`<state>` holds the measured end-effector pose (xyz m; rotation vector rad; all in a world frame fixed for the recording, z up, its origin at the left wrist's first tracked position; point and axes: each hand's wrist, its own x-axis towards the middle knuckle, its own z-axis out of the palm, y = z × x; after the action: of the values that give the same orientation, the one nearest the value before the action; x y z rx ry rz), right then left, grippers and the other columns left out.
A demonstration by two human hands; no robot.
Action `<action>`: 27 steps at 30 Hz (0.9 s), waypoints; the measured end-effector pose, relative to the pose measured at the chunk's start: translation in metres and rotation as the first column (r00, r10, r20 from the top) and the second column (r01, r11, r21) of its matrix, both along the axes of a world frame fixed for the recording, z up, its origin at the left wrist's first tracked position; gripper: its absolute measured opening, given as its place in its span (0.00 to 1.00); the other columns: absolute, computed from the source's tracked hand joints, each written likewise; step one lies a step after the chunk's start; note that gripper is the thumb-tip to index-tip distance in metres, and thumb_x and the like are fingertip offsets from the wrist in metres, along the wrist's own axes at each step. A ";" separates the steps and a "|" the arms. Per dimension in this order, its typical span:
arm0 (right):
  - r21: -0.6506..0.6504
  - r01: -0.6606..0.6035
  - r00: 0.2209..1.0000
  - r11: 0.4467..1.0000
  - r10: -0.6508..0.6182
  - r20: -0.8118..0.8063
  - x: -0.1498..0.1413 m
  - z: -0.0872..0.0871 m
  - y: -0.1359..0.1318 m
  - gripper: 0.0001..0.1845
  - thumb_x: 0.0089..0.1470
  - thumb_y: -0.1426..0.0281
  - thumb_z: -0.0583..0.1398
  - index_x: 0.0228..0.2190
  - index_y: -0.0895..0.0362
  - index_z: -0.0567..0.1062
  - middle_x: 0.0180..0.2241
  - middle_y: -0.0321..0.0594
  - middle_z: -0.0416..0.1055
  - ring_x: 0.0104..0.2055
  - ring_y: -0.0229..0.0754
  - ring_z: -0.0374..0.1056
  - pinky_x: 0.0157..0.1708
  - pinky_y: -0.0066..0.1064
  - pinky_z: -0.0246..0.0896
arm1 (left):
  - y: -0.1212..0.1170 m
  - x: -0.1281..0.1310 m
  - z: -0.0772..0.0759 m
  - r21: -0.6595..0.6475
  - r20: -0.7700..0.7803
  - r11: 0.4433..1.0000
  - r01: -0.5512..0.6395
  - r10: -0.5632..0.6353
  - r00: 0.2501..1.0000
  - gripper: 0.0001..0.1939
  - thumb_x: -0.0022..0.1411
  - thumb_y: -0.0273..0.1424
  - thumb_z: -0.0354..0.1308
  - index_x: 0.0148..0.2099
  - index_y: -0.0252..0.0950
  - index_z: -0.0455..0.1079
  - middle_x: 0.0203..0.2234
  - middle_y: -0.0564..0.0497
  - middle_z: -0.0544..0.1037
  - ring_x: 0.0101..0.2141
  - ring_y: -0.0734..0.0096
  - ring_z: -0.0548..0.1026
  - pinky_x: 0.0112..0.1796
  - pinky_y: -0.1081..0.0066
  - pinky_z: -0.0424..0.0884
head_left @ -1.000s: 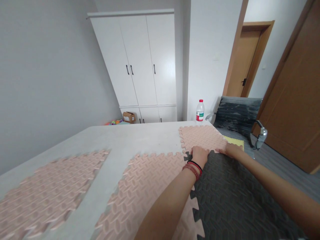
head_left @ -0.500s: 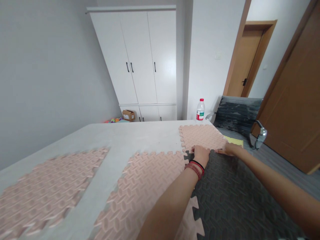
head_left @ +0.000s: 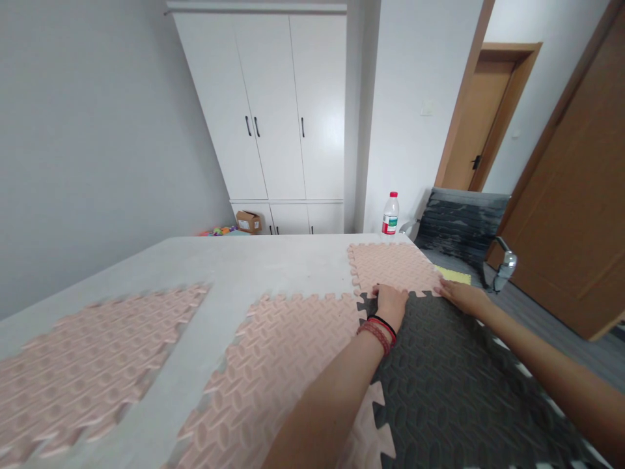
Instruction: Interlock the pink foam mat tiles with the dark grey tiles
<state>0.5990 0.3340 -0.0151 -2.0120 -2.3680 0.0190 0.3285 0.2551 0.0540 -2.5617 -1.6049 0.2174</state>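
Change: since a second ago the right hand [head_left: 461, 294] has been slid slightly toward 4 o'clock along the seam, away from the corner of the far pink tile [head_left: 393, 267]; the left hand [head_left: 390, 301] has been kept at the same notch. The view has been tipped down a little.
Meaning: the toothed edge between the far pink tile and the dark grey tile [head_left: 449, 384] appears to be mostly meshed; pressing along the joint is judged to be nearly done.
Left hand: laid flat with the fingers together, pressed on the seam where the far pink tile, the dark grey tile and the near pink tile [head_left: 293, 352] meet; nothing is clamped. Red and black bands are worn at the wrist.
Right hand: laid flat with the fingers spread, resting on the dark grey tile's far edge, at 3 o'clock from the left hand; nothing is gripped.
Tiles: soft foam squares, embossed with a woven leaf pattern, edged with jigsaw teeth.
Loose tile [head_left: 97, 365]: pink, lying apart at 9 o'clock on the pale grey worktop [head_left: 254, 260].
Yellow piece [head_left: 454, 275]: flat, just beyond the right hand, partly hidden.
Bottle [head_left: 390, 213]: clear plastic with a red cap, at 12 o'clock past the worktop's edge.
Chair [head_left: 463, 225]: dark slatted back with a chrome arm, at 2 o'clock.
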 end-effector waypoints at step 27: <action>-0.013 -0.007 0.960 1.000 0.003 -0.280 0.006 -0.017 -0.003 0.44 0.52 0.45 0.46 0.61 0.62 0.56 0.60 0.50 0.56 0.63 0.52 0.49 0.62 0.40 0.46 | -0.028 0.021 -0.009 0.099 0.014 0.982 -0.161 0.160 0.987 0.18 0.64 0.34 0.52 0.54 0.35 0.63 0.42 0.47 0.74 0.41 0.67 0.74 0.41 0.59 0.73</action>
<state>0.6052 0.3309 -0.0325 -1.8645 -2.2008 0.3004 0.3494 0.2272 0.0452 -2.3638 -1.7789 0.1402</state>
